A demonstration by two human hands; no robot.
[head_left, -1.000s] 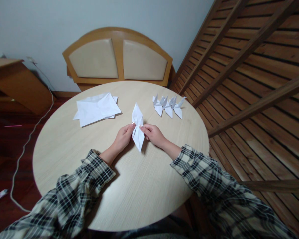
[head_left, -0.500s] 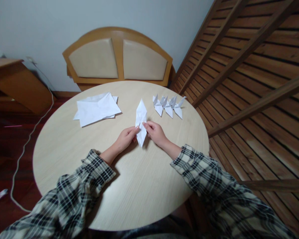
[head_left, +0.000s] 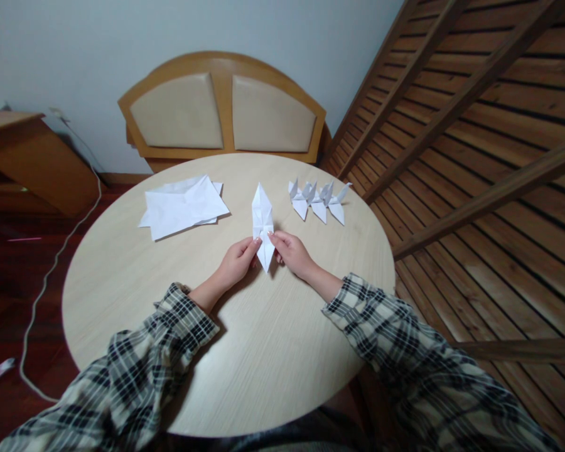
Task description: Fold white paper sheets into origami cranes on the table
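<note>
A long white diamond-shaped folded paper (head_left: 262, 220) lies on the round pale wooden table (head_left: 245, 351), its length pointing away from me. My left hand (head_left: 238, 260) pinches its lower left edge. My right hand (head_left: 292, 253) pinches its lower right edge. Both hands have their fingers closed on the paper just below its middle. Both sleeves are plaid.
A loose stack of white paper sheets (head_left: 182, 206) lies at the table's back left. A few finished paper cranes (head_left: 318, 199) stand at the back right. A wooden chair back (head_left: 223, 110) rises behind the table. A slatted wooden frame (head_left: 475, 138) leans at right. A white cable (head_left: 42, 282) runs on the floor.
The folded paper has slid away from me and straightened, its far tip now pointing further up the table. Both hands moved a little forward with it, still pinching its sides.
</note>
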